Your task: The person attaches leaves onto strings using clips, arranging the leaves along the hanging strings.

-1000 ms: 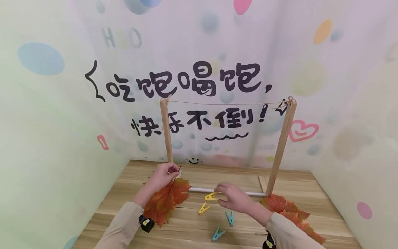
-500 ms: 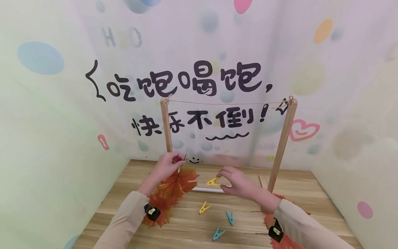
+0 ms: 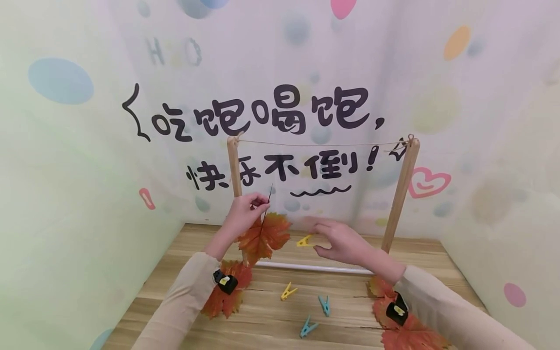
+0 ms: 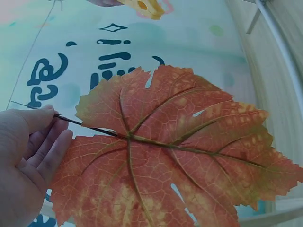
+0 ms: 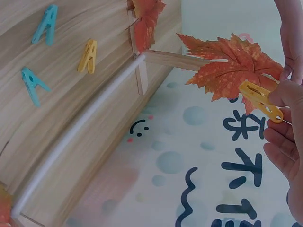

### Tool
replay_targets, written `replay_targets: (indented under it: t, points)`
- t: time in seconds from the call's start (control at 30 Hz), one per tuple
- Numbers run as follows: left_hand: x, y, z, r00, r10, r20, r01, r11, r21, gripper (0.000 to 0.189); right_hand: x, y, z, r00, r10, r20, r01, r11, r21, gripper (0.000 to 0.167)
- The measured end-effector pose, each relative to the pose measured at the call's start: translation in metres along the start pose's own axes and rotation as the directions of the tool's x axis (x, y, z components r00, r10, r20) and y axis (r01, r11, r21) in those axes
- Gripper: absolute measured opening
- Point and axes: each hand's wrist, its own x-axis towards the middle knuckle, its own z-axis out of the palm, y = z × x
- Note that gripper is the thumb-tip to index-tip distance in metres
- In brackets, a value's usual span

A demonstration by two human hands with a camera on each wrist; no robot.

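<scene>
Landmark: a wooden frame [image 3: 398, 199] on the table [image 3: 262, 325], two upright posts, thin string [image 3: 323, 145] tied across the tops, white rod [image 3: 315, 268] running low between the posts.

Left hand [image 3: 245, 211]: in front of the frame's left post, below string level. Thumb and fingers pinch the dark stem of a red-orange leaf [image 3: 264, 238]. Stem tip points up; blade hangs beneath the fingers, just inside the left post and above the white rod, clear of the table. Veins and a few slits in the blade show well in the left wrist view.

Right hand [image 3: 341, 240]: between the frame's posts as seen from the head, below the string. Thumb and fingers grip one end of a yellow clip [image 3: 305, 240]; its other end points toward the leaf. Clip and leaf near each other, a gap between them.

On the table, near side of the frame: second yellow clip [image 3: 288, 291], closest to the white rod; blue clip [image 3: 324, 305] and another blue clip [image 3: 308, 326] farther out. More leaves lie before the frame's feet: left-hand leaves [image 3: 227, 306], partly behind the wrist camera; right-hand leaves [image 3: 411, 338], partly under the right forearm.

Behind the frame: pale backdrop [image 3: 245, 43], dark lettering [image 3: 286, 109].
</scene>
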Motion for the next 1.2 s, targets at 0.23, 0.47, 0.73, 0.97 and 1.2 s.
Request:
replay_targets:
  t: [0.23,0.47,0.73,0.97,1.2]
  points:
    - [0.013,0.008,0.001,0.998,-0.004,-0.061,0.001,0.999,-0.055,0.008,0.012,-0.001,-0.018,1.000,0.030,-0.005,-0.030,0.997,0.069,0.030]
    - [0.022,0.012,0.000,0.997,-0.001,-0.082,-0.002,0.999,-0.037,0.009,0.023,0.001,-0.028,0.999,0.009,-0.049,-0.004,0.995,0.101,0.030]
    - [0.034,0.016,-0.004,0.989,-0.022,-0.147,0.013,0.998,-0.058,0.010,0.035,-0.001,-0.039,0.998,-0.010,-0.059,0.016,0.994,0.104,0.028]
    - [0.046,0.019,-0.009,0.973,-0.073,-0.219,0.055,0.995,-0.087,0.015,0.047,0.000,-0.047,0.994,-0.023,-0.102,0.035,0.993,0.115,0.027]
    - [0.054,0.023,-0.015,0.960,-0.104,-0.261,0.081,0.992,-0.098,0.017,0.061,0.002,-0.056,0.988,-0.017,-0.151,0.039,0.989,0.144,0.027]
